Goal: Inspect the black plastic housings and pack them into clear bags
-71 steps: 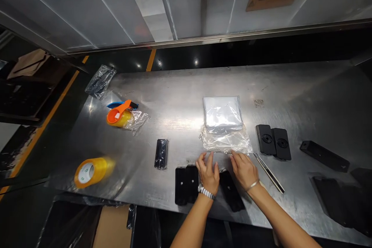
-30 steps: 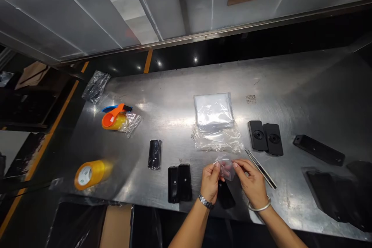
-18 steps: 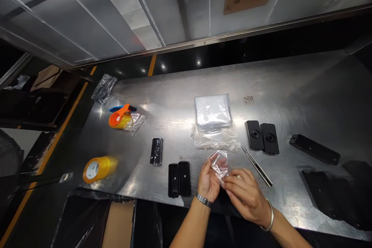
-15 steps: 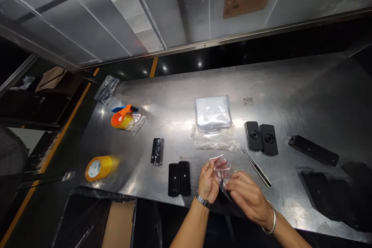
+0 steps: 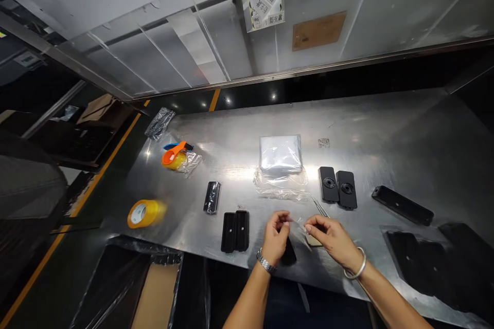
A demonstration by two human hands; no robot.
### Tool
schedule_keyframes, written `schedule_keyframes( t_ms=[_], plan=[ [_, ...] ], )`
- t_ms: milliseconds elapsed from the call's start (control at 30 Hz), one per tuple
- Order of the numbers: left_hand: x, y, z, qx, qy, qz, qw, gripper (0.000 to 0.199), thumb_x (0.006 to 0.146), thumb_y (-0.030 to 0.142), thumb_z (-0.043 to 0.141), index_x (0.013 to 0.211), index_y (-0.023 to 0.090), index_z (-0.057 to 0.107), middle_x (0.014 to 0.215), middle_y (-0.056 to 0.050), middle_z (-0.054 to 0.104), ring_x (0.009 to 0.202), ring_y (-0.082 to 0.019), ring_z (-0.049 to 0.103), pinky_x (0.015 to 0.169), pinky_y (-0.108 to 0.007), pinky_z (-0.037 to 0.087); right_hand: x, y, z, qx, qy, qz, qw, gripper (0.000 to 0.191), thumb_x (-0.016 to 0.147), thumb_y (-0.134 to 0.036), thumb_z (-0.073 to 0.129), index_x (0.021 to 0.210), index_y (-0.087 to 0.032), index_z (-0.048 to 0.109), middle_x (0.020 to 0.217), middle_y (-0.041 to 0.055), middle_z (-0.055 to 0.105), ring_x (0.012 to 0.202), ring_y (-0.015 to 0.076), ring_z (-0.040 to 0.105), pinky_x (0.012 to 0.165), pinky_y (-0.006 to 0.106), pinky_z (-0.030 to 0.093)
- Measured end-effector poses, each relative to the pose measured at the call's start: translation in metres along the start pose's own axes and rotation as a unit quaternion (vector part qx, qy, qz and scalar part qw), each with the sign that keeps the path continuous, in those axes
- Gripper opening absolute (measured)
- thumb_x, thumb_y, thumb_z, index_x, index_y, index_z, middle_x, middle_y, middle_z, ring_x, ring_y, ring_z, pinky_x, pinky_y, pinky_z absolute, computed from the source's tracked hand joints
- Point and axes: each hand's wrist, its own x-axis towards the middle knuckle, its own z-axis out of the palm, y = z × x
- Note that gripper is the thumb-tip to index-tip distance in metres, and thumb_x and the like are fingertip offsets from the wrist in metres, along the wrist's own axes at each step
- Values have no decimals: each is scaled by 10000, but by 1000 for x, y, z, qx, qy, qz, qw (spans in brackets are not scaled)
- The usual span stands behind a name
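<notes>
Since the left grip (image 5: pixel 275 236) and right grip (image 5: pixel 334 239) pinch a clear bag (image 5: pixel 298 229), hard pulling could tear it.

Under and between the hands, a black block (image 5: pixel 288 253) sits near the front edge of the steel table (image 5: pixel 386 128). Black plates (image 5: pixel 234 231) lie just left of the left hand (image 5: pixel 275 236). Tweezers (image 5: pixel 320 207) and paired black mounts (image 5: pixel 337 189) lie just beyond the right hand (image 5: pixel 332 239). A hand could pass over the bare steel along the far edge, behind the stacked plastic bags (image 5: pixel 280 154).
</notes>
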Motion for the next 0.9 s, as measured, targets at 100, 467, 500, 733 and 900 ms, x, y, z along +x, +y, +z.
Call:
schedule_keyframes(
  t_ms=[100,467,500,733,900],
  plan=[
    [-9,-6,7,19,97,35,994,237,715,365,654,854,179,611,801,-21,603,727,-133,533,698,-241,403,-3,0,3,-24,25,-10,999,220,809,-341,504,696,-187,614,624,8,619,575,154,554,534,269,455],
    [-4,-25,18,63,109,44,991,277,804,390,493,664,152,518,613,-9,528,580,-130,524,566,-257,448,4,0,38,-80,122,-47,988,235,859,-328,427,704,-192,539,576,-22,574,492,129,526,453,235,422],
    [-2,-25,15,86,121,55,987,230,807,353,487,700,153,527,631,-13,531,593,-137,527,570,-263,449,6,2,42,-90,139,-46,985,233,870,-324,410,726,-188,533,594,-13,577,506,135,531,460,240,427],
    [9,-21,-18,418,149,316,839,309,789,129,510,1064,243,597,1074,-104,509,1000,-238,452,853,-379,367,13,3,76,-195,180,-101,959,198,863,-259,435,777,-186,597,745,67,600,756,225,518,697,357,432],
    [29,-26,-43,527,103,384,751,168,799,160,539,863,259,659,818,-47,588,782,-204,483,698,-334,344,21,14,96,-241,182,-119,946,242,882,-210,379,819,-181,611,791,87,608,805,232,508,749,367,435]
  ],
)
